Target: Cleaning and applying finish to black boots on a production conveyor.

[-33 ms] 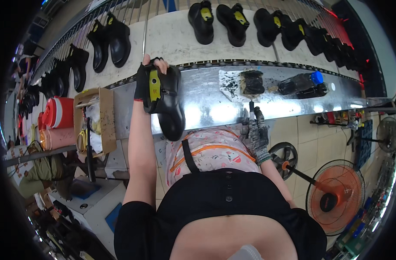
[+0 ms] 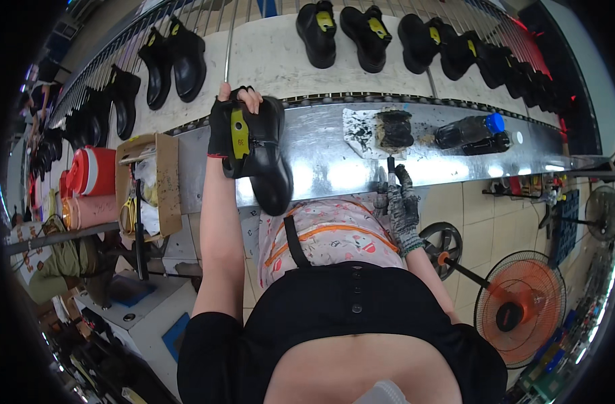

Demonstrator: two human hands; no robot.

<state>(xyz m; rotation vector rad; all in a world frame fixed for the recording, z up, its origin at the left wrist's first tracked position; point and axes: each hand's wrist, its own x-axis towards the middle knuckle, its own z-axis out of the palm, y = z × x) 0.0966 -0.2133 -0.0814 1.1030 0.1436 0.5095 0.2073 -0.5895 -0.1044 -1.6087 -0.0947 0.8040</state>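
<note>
Boot (image 2: 271, 151) in my left hand (image 2: 221, 124), stick (image 2: 391, 165) in my right (image 2: 404, 214)
Left fingers clamped round the boot, toe over the metal table's (image 2: 314, 145) near edge, toward the left end; right ones gripping the stick.

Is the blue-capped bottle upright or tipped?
Tipped: the bottle lies on its side on the bench, its cap pointing right.

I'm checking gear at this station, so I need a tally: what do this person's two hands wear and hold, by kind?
Gloves: 2 (black fingerless glove on the left hand, grey glove on the right hand)
Boot: 1, black, in the left hand
Slim dark tool: 1, in the right hand
Total: 4
</note>
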